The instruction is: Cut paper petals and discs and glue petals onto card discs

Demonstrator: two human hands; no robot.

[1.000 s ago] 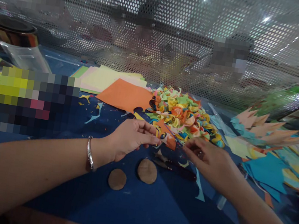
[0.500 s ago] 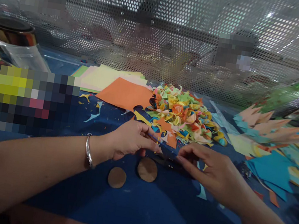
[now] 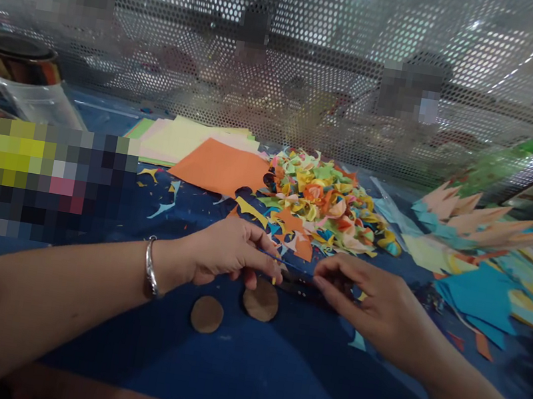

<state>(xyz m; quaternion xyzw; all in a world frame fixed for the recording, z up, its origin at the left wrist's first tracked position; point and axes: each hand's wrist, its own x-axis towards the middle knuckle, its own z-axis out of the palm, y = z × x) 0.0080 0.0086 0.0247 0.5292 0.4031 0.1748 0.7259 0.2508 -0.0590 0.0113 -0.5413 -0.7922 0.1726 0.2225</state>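
Both my left hand (image 3: 237,254) and my right hand (image 3: 358,291) pinch a thin blue sheet (image 3: 296,269), apparently paper and seen almost edge-on. It spans the short gap between my fingertips, above the table. Just under it is a dark object (image 3: 301,289) with small shiny dots, too shaded to name. A larger brown disc (image 3: 261,301) lies below my left fingertips, which overlap its top edge in view. A smaller brown disc (image 3: 206,315) lies to its left. A silver bracelet circles my left wrist.
Beyond my hands sits a heap of colourful paper cutouts (image 3: 317,197). Orange paper (image 3: 221,165) and a pale paper stack (image 3: 180,135) lie left of it. Blue paper pieces (image 3: 479,294) and peach folded points (image 3: 466,214) are at right. A jar (image 3: 36,85) stands left; perforated mesh (image 3: 305,84) closes the back.
The blue sheet has tilted from showing some of its face to nearly edge-on. Both hands keep their pinch and have hardly moved. The view has shifted slightly.
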